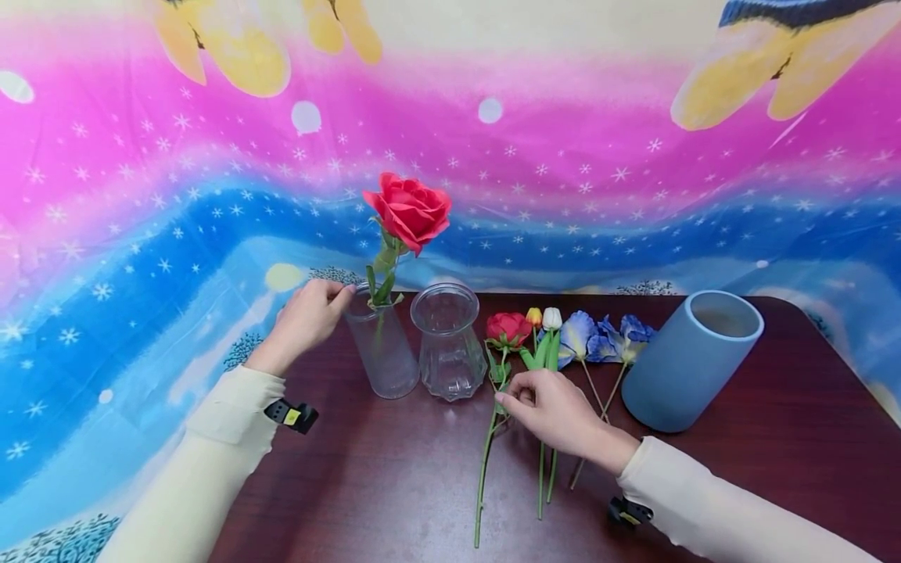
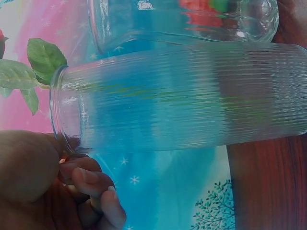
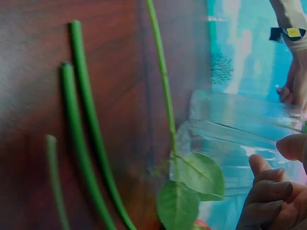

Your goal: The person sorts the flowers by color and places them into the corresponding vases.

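Observation:
My left hand (image 1: 306, 320) pinches the rim of a tall ribbed glass vase (image 1: 385, 360), thumb and fingers at its left edge. A red artificial rose (image 1: 411, 211) stands in that vase, its green stem (image 2: 168, 97) showing through the ribbed wall in the left wrist view. Over the flowers lying on the table, my right hand (image 1: 552, 407) has its fingers loosely bent, with nothing between thumb and forefinger. Nearest to it lies a second red rose (image 1: 508, 330); its leafy stem (image 3: 165, 86) stays apart from the fingertips in the right wrist view.
A clear faceted glass vase (image 1: 450, 352) stands beside the ribbed one. Yellow-orange (image 1: 534, 317) and white tulips (image 1: 552, 318) and blue irises (image 1: 577, 336) lie right of the second rose. A blue-grey vase (image 1: 690, 367) stands at the right. A patterned cloth (image 1: 563, 180) hangs behind the table.

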Available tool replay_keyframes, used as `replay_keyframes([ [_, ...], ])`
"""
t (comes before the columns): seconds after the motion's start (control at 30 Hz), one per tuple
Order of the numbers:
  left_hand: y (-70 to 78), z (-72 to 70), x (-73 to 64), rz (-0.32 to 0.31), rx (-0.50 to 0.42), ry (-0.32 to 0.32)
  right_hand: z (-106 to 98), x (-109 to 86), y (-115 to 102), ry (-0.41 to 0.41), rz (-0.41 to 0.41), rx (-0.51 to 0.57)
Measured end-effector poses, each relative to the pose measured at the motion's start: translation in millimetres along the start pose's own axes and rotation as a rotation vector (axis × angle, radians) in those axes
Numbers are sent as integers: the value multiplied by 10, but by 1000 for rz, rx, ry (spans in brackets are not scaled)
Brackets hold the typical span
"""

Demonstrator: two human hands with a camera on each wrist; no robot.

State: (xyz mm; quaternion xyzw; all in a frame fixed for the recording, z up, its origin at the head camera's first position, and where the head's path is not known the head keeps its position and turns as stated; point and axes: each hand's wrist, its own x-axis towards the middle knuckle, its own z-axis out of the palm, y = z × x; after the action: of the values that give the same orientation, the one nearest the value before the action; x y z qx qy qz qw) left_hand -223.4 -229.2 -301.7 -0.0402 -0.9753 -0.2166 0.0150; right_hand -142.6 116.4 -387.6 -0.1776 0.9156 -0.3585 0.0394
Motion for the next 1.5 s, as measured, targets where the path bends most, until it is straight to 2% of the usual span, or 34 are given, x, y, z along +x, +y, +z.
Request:
replay_keyframes([
  [0.23, 10, -4, 0, -5, -6, -5, 109, -59, 71, -25, 8, -37],
  [0.53, 10, -10, 2, -12, 2, -6, 294, -132, 133, -84, 21, -35],
  [0.87, 24, -18, 2, -18, 8, -6, 444, -167, 159, -88, 30, -75],
  [1.5, 1, -10, -5, -15, -1, 1, 535, -196, 210, -133, -17, 73],
])
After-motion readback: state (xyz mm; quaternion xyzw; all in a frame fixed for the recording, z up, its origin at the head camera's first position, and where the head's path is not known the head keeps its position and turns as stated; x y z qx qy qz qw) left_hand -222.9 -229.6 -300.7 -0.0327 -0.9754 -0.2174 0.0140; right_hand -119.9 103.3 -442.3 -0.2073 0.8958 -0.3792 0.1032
